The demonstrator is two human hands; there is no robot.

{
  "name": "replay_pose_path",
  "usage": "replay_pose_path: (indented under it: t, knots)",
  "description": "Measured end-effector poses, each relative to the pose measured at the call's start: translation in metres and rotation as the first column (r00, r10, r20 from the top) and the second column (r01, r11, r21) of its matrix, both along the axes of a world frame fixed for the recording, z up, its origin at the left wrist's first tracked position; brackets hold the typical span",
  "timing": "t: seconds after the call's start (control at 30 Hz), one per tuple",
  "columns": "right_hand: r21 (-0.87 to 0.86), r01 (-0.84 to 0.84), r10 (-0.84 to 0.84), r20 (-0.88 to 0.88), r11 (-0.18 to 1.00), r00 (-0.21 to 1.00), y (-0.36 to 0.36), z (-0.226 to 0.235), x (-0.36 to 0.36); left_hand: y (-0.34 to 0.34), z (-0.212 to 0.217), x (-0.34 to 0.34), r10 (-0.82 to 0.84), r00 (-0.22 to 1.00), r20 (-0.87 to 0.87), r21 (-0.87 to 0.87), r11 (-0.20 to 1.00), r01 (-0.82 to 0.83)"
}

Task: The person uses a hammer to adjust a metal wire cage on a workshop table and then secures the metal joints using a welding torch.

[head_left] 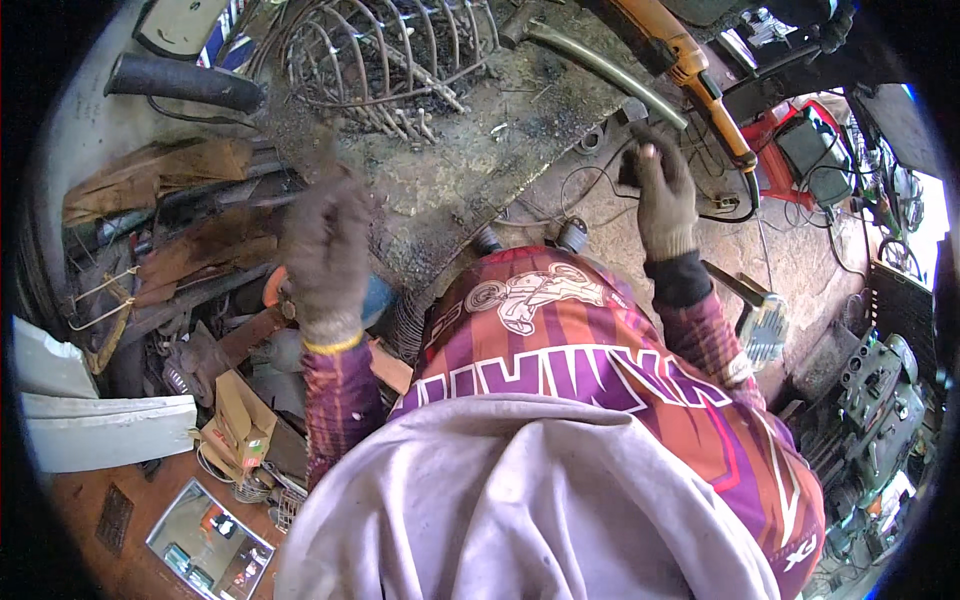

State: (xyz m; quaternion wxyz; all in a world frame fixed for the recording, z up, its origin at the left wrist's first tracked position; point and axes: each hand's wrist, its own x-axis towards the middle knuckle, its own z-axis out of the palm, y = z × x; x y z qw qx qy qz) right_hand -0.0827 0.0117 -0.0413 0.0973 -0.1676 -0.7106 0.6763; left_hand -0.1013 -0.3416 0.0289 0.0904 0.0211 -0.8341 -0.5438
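Note:
My left hand [328,245], in a dirty brown work glove, hovers over the left edge of the metal workbench [430,190]. Motion smears its fingers, so their pose and anything in them cannot be made out. To the right of the bench corner is my right hand [664,200], gloved too, with a fingertip poking through the fabric. Its fingers are curled in around a small dark shape [630,166] that I cannot identify. A cage of bent metal rods [385,55] lies on the bench, beyond both hands. Nearest my right hand rests a hammer with a pipe handle [605,70].
An orange angle grinder [685,65] lies at the far right, its cord trailing down. Beyond it is a red case [770,150]. Scrap metal [200,250] crowds the left side, above a cardboard box [238,425]. A greasy machine [870,410] stands at right.

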Motion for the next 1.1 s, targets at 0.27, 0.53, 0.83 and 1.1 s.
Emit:
replay_pose_path:
  t: [0.27, 0.53, 0.83, 1.1]
  knots:
    - [0.043, -0.157, 0.138, 0.295, 0.987, 0.945, 0.013, -0.074, 0.043, 0.091, 0.064, 0.004, -0.479, 0.849, -0.223, -0.231, 0.872, 0.432]
    - [0.105, -0.278, 0.237, 0.293, 0.955, 0.926, 0.023, -0.045, -0.001, 0.169, 0.127, -0.007, -0.699, 0.51, -0.502, -0.144, 0.649, 0.747]
    - [0.238, -0.418, 0.301, 0.406, 0.876, 0.863, 0.046, -0.071, 0.028, 0.208, 0.133, -0.001, -0.751, 0.421, -0.509, -0.124, 0.548, 0.827]
    - [0.206, -0.46, 0.339, 0.437, 0.864, 0.833, 0.08, -0.116, 0.038, 0.235, 0.138, 0.0, -0.772, 0.409, -0.486, -0.127, 0.526, 0.841]
